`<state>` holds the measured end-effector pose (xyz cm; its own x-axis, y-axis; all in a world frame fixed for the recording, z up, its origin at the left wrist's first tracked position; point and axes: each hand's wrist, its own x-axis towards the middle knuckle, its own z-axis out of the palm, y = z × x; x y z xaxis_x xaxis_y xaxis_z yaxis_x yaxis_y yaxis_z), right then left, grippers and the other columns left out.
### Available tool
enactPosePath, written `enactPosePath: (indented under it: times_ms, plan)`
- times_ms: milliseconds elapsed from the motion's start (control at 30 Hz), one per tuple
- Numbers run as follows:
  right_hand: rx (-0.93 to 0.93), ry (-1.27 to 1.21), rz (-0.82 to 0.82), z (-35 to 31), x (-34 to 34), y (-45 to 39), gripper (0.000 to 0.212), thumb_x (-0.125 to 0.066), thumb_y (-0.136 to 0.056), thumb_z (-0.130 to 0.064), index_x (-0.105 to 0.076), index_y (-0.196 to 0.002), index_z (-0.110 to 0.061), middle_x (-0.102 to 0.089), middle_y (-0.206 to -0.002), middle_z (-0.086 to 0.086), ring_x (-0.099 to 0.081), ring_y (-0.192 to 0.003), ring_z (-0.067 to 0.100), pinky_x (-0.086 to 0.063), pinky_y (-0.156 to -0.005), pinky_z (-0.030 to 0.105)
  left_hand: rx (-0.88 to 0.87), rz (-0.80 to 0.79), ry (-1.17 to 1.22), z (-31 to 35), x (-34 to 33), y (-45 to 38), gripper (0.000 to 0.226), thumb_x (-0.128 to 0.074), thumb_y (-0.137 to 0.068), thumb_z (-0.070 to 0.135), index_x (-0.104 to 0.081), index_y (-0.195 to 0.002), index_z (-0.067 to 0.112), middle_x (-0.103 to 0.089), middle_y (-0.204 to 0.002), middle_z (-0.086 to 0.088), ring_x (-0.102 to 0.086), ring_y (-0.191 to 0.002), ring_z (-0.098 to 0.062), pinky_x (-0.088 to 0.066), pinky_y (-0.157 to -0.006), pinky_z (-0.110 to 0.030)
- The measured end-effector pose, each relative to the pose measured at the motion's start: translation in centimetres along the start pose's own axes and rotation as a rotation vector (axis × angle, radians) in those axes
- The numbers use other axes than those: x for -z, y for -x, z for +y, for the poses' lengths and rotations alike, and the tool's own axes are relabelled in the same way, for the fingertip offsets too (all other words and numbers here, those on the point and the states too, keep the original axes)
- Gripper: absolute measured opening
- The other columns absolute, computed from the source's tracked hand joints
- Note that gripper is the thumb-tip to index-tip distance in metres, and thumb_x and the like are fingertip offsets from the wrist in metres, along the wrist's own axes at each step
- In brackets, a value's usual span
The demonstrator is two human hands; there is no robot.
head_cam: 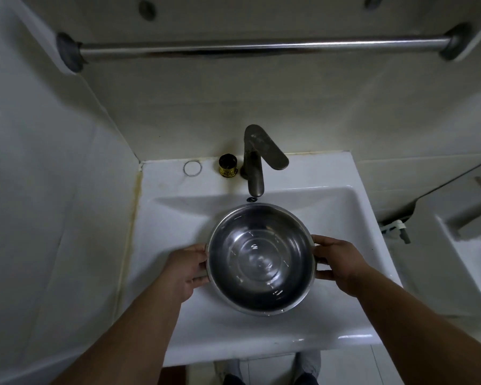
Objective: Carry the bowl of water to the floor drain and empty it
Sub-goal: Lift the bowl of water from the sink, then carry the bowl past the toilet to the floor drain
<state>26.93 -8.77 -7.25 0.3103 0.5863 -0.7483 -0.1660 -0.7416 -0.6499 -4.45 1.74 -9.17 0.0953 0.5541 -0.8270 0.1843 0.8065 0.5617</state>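
My left hand (188, 269) and right hand (338, 262) each grip the rim on opposite sides of the steel bowl (261, 259), fingers curled round its edge. The bowl holds clear water and sits over the white sink (345, 323). Beyond it stands the tap (257, 159), a small gold cup (228, 165) just left of it. Farther up, a metal rail (261, 47) crosses the wall.

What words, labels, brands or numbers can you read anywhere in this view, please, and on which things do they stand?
None can be read.
The steel bowl, the faucet and the white sink show no lettering.
The small gold cup bears an embossed band, too small to tell whether it is text.
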Motion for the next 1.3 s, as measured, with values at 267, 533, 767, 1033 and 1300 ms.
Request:
enactPosePath:
  times_ms: [267, 533, 767, 1033, 1300]
  plan:
    - [0.031, -0.027, -0.027, -1.1, 2.6, 4.1, 0.040, -0.060, -0.092, 0.001, -0.084, -0.092, -0.031, -0.081, -0.095, 0.013, -0.079, -0.086, 0.025, -0.063, -0.064, 0.035, -0.048, -0.022, -0.002, 1.7, -1.4, 4.3, 0.023, -0.058, -0.095, 0.005, -0.077, -0.104, 0.013, -0.078, -0.081, -0.004, -0.072, -0.075, -0.021, -0.059, -0.060, -0.032]
    - [0.070, -0.091, 0.043, -0.6, 5.6, 8.3, 0.036, -0.059, -0.093, 0.003, -0.077, -0.107, -0.025, -0.081, -0.097, 0.013, -0.076, -0.097, 0.030, -0.063, -0.066, 0.037, -0.094, -0.066, -0.032, 2.8, -3.9, 7.7, 0.019, -0.062, -0.092, 0.002, -0.078, -0.098, 0.012, -0.079, -0.075, -0.003, -0.074, -0.067, -0.018, -0.059, -0.051, -0.029]
    - [0.094, -0.180, 0.106, 0.3, 9.1, 11.6, 0.034, -0.059, -0.091, 0.001, -0.078, -0.111, -0.019, -0.079, -0.106, 0.018, -0.075, -0.087, 0.024, -0.062, -0.063, 0.034, -0.126, -0.104, -0.087, 4.1, -7.6, 9.9, 0.019, -0.064, -0.089, 0.002, -0.079, -0.094, 0.011, -0.080, -0.081, -0.007, -0.073, -0.081, -0.025, -0.062, -0.059, -0.036]
    - [0.135, -0.250, 0.185, 1.8, 15.5, 15.8, 0.031, -0.055, -0.095, -0.001, -0.078, -0.111, -0.016, -0.078, -0.096, 0.008, -0.071, -0.089, 0.022, -0.058, -0.066, 0.036, -0.189, -0.177, -0.161, 4.3, -14.5, 13.3, 0.020, -0.058, -0.093, 0.000, -0.075, -0.095, 0.011, -0.077, -0.063, -0.003, -0.072, -0.054, -0.017, -0.059, -0.055, -0.032]
    - [0.167, -0.234, 0.222, 3.6, 25.2, 18.4, 0.028, -0.056, -0.092, 0.002, -0.079, -0.099, -0.013, -0.076, -0.078, 0.002, -0.068, -0.074, 0.017, -0.056, -0.057, 0.029, -0.176, -0.191, -0.137, 2.1, -23.2, 17.3, 0.017, -0.065, -0.089, -0.003, -0.078, -0.092, 0.006, -0.077, -0.082, -0.009, -0.070, -0.077, -0.024, -0.062, -0.055, -0.035]
